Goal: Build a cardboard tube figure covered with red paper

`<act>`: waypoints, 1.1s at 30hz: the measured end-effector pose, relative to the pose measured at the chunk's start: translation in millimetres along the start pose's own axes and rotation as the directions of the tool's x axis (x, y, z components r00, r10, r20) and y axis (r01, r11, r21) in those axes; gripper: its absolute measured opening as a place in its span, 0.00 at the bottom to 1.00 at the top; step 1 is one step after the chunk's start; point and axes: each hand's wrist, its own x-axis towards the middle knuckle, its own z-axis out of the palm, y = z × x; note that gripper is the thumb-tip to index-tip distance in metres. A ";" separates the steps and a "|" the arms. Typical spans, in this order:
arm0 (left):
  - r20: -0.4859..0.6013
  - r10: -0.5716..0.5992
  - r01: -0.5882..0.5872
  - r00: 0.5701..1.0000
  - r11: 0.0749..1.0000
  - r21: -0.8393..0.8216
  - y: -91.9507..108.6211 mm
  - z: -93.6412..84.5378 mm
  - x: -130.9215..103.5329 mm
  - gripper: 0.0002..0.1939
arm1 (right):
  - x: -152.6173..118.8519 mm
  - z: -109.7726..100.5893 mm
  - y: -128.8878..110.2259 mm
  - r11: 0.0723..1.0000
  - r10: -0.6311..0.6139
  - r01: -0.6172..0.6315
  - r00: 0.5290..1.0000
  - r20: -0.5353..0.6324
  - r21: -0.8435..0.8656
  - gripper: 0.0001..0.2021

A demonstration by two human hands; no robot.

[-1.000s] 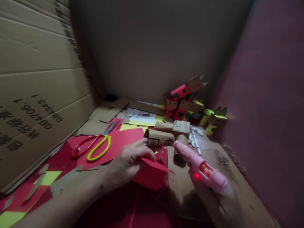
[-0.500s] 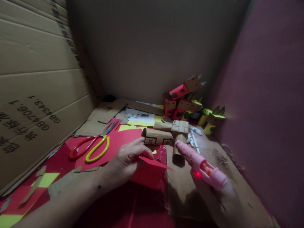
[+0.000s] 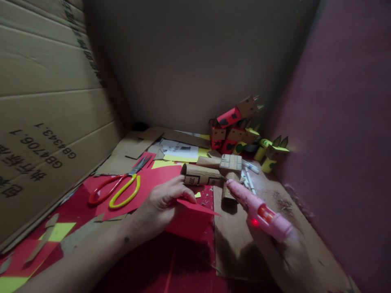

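Note:
My left hand [image 3: 171,199] pinches a sheet of red paper [image 3: 195,221] near the centre, and its fingers also reach the end of a brown cardboard tube [image 3: 201,175] with black markings. In my right hand [image 3: 277,252] is a pink glue gun [image 3: 256,207] with a red light glowing on its side. The gun's nozzle points at the tube's right end; whether they touch is hard to tell. Behind the nozzle lie another short cardboard tube [image 3: 229,193] and a small cardboard box [image 3: 231,162].
Scissors [image 3: 125,189] with red and yellow handles lie on red paper at left. Several red and yellow tube figures [image 3: 229,118] stand or lie stacked at the back right. White markers [image 3: 249,179] lie beyond the gun. A large carton [image 3: 45,101] walls the left side.
Almost nothing differs. The whole view has shifted very slightly, and both hands keep their holds on the red paper and the glue gun.

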 end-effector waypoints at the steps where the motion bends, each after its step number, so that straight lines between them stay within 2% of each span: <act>1: 0.001 -0.003 0.003 1.000 1.000 -0.001 -0.2 -0.2 -0.1 0.08 | -1.0 0.2 1.4 1.000 0.010 -0.010 1.000 -0.005 0.001 0.24; 9: 0.012 -0.009 0.009 1.000 1.000 0.004 2.7 -1.7 0.2 0.08 | -1.4 2.6 -0.4 1.000 0.016 -0.016 1.000 0.018 -0.008 0.24; 14: -0.010 -0.019 0.019 1.000 1.000 -0.006 -0.2 -1.6 0.1 0.08 | -3.6 -2.5 7.9 0.995 -0.020 0.020 1.000 -0.003 -0.098 0.22; 17: -0.029 -0.035 0.035 0.999 0.999 -0.015 -5.8 -1.4 0.2 0.07 | -10.8 -14.0 24.7 0.953 -0.063 0.054 0.998 -0.018 -0.299 0.21; 19: -0.039 -0.050 0.048 0.998 0.998 -0.038 -7.6 -1.7 0.2 0.06 | -15.9 -24.7 38.2 0.864 -0.077 0.025 0.994 -0.082 -0.502 0.20; 21: -0.042 -0.079 0.076 0.996 0.995 -0.066 -6.3 -2.5 0.0 0.07 | -19.4 -36.5 51.4 0.800 -0.076 -0.017 0.989 -0.129 -0.599 0.19; 22: -0.042 -0.095 0.091 0.995 0.992 -0.082 -4.6 -2.9 -0.1 0.07 | -20.3 -42.5 57.7 0.716 -0.073 -0.050 0.987 -0.145 -0.696 0.19; 24: -0.040 -0.123 0.117 0.992 0.986 -0.122 -1.0 -3.9 -0.5 0.06 | -20.2 -54.0 69.3 0.500 0.046 -0.145 0.989 -0.141 -0.854 0.21; 26: -0.035 -0.141 0.133 0.989 0.976 -0.172 1.2 -4.7 -1.1 0.06 | -18.3 -64.5 79.9 0.361 0.206 -0.211 0.968 -0.143 -0.908 0.23; 29: -0.036 -0.178 0.164 0.983 0.957 -0.241 0.4 -4.9 -1.9 0.06 | -16.1 -77.4 93.7 0.326 0.405 -0.282 0.904 -0.136 -0.902 0.28; 31: -0.039 -0.212 0.191 0.977 0.937 -0.292 -1.3 -4.6 -1.7 0.06 | -17.1 -84.4 99.5 0.361 0.447 -0.282 0.889 -0.101 -0.889 0.29; 33: -0.035 -0.245 0.217 0.969 0.909 -0.356 -2.3 -4.3 -0.8 0.05 | -19.0 -89.2 98.7 0.400 0.418 -0.244 0.907 -0.061 -0.883 0.28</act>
